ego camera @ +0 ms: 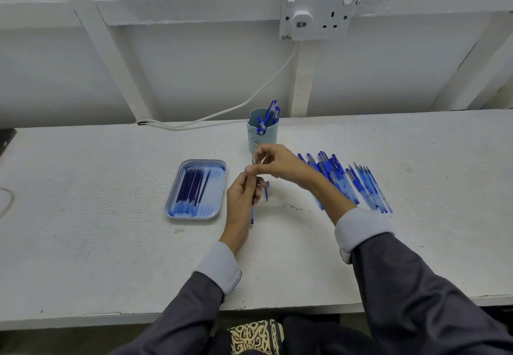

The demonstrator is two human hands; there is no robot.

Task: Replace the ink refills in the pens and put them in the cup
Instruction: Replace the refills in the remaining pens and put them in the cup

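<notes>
The left hand (243,192) is gripping a pen (252,214) nearly upright, steadying it while the right hand (277,161) is pinching its top end, probably to unscrew or refit the tip. The tray (217,188) of refills (191,188) is lying just left, within easy reach. The cup (268,138) is standing just beyond the hands, and more pens (330,171) are lying to the right.
</notes>
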